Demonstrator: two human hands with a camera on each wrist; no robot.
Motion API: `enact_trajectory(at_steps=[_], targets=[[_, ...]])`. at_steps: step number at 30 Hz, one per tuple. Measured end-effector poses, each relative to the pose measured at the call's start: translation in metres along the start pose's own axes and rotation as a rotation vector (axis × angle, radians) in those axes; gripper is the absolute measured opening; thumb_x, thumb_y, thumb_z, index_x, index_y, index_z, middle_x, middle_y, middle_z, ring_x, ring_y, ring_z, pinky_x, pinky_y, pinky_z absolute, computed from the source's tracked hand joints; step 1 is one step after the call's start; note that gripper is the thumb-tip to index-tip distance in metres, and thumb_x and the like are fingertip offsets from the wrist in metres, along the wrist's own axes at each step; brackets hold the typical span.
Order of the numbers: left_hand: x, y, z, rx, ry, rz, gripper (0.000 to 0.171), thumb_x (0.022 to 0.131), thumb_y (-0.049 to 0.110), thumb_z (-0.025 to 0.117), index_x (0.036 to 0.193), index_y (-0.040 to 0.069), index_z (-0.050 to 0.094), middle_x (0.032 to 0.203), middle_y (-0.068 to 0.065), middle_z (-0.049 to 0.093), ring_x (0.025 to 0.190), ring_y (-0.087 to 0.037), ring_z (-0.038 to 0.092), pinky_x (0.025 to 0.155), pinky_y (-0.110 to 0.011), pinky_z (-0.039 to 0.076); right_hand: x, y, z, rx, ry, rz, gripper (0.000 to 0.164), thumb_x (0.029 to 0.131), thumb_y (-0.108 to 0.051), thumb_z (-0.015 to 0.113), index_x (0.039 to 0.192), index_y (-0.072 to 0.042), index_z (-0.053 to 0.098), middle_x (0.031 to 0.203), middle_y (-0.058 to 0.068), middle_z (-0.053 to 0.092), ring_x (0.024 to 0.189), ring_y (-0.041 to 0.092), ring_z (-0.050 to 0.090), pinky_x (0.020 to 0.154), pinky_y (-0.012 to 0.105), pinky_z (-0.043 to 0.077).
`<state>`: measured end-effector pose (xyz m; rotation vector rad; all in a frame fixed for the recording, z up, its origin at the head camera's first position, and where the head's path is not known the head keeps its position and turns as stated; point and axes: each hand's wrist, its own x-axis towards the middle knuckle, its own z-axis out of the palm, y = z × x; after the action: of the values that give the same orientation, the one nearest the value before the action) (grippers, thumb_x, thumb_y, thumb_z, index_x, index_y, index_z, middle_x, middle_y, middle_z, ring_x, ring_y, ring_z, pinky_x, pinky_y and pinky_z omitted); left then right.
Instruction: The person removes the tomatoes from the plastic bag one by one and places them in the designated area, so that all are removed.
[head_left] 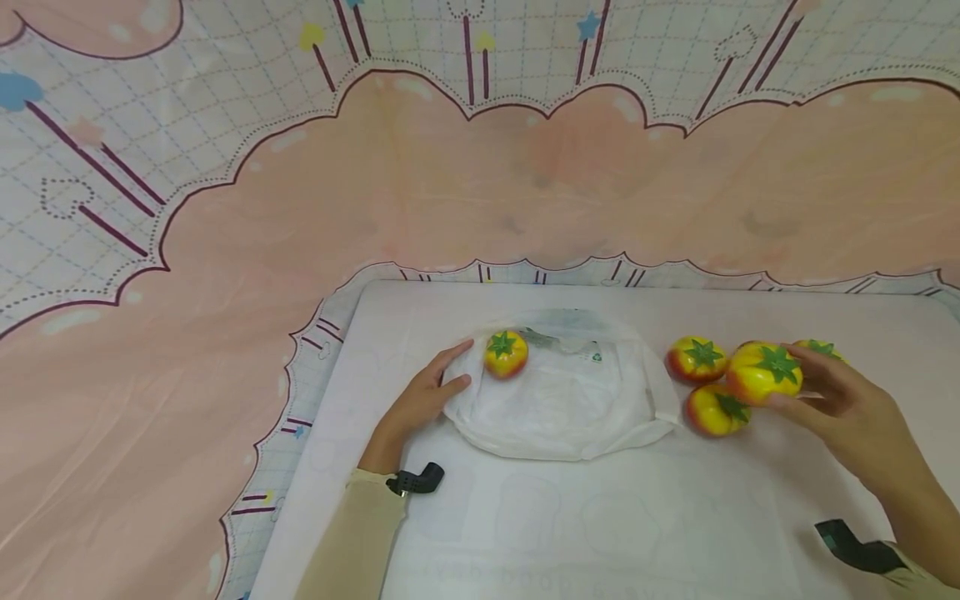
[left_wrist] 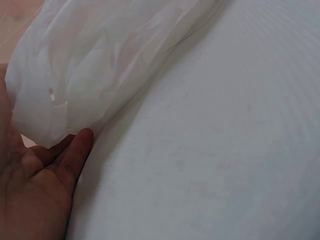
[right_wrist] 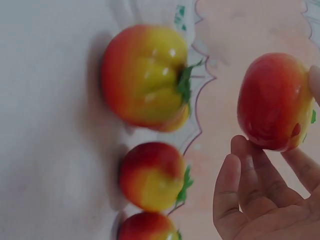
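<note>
A thin white plastic bag (head_left: 558, 412) lies spread on the table, with one yellow-and-red toy tomato (head_left: 506, 354) at its left part. My left hand (head_left: 427, 396) rests at the bag's left edge, thumb and forefinger spread; its fingertips (left_wrist: 86, 137) touch the plastic in the left wrist view. On the right, my right hand (head_left: 851, 408) holds another toy tomato (right_wrist: 272, 102) between thumb and fingers, raised above the others. Close by sit several more, including one toy tomato (head_left: 696, 360) beside the bag and another (head_left: 718, 412) in front of it.
The white table (head_left: 525, 533) carries everything. Behind it hangs a peach cloth (head_left: 525, 183) with a cloud-edged pattern. Partly hidden behind my right hand is a further toy tomato (head_left: 821, 347). A dark strap (head_left: 416, 479) sits on my left wrist.
</note>
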<state>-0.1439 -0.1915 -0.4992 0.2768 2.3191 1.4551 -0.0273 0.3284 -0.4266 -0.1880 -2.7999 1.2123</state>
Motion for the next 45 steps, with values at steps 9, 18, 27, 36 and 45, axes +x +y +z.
enact_trajectory(at_steps=[9, 18, 27, 36, 45], targets=[[0.0, 0.002, 0.001, -0.001, 0.0, -0.019, 0.057, 0.103, 0.031, 0.061, 0.153, 0.046, 0.04, 0.168, 0.008, 0.028, 0.158, -0.02, 0.021, 0.129, -0.049, 0.019, 0.001, 0.017, -0.001, -0.037, 0.023, 0.093, 0.077, 0.095, -0.035, 0.073, 0.16, -0.015, 0.036, 0.158, 0.024, 0.041, 0.102, -0.009, 0.044, 0.069, -0.005, 0.04], [-0.003, 0.004, 0.002, 0.003, 0.0, 0.005, 0.058, 0.103, 0.03, 0.061, 0.156, 0.041, 0.039, 0.168, 0.005, 0.028, 0.158, -0.022, 0.02, 0.129, -0.051, 0.018, -0.002, 0.035, -0.001, -0.056, -0.007, 0.178, 0.08, 0.097, -0.037, 0.07, 0.161, -0.009, 0.029, 0.154, 0.035, 0.038, 0.12, 0.044, 0.042, 0.064, -0.002, 0.041], [-0.002, 0.002, 0.002, 0.006, 0.007, 0.014, 0.058, 0.103, 0.029, 0.061, 0.156, 0.039, 0.039, 0.168, 0.005, 0.028, 0.158, -0.023, 0.02, 0.129, -0.051, 0.018, -0.005, 0.046, -0.005, -0.056, -0.054, 0.208, 0.082, 0.099, -0.038, 0.067, 0.161, -0.004, 0.025, 0.155, 0.038, 0.034, 0.122, 0.055, 0.04, 0.057, 0.004, 0.043], [-0.002, 0.001, 0.001, 0.013, 0.01, 0.019, 0.057, 0.103, 0.03, 0.061, 0.156, 0.039, 0.04, 0.168, 0.005, 0.029, 0.158, -0.023, 0.021, 0.129, -0.052, 0.018, -0.006, 0.052, -0.006, -0.05, -0.09, 0.254, 0.084, 0.099, -0.038, 0.067, 0.16, 0.0, 0.023, 0.152, 0.041, 0.033, 0.123, 0.058, 0.038, 0.056, 0.018, 0.056], [-0.002, 0.002, 0.001, 0.019, 0.009, 0.014, 0.057, 0.103, 0.03, 0.061, 0.155, 0.041, 0.04, 0.168, 0.005, 0.028, 0.158, -0.024, 0.02, 0.128, -0.052, 0.018, -0.008, 0.057, -0.004, -0.041, -0.115, 0.293, 0.087, 0.1, -0.042, 0.064, 0.161, 0.0, 0.018, 0.154, 0.042, 0.029, 0.125, 0.06, 0.037, 0.088, 0.071, 0.048]])
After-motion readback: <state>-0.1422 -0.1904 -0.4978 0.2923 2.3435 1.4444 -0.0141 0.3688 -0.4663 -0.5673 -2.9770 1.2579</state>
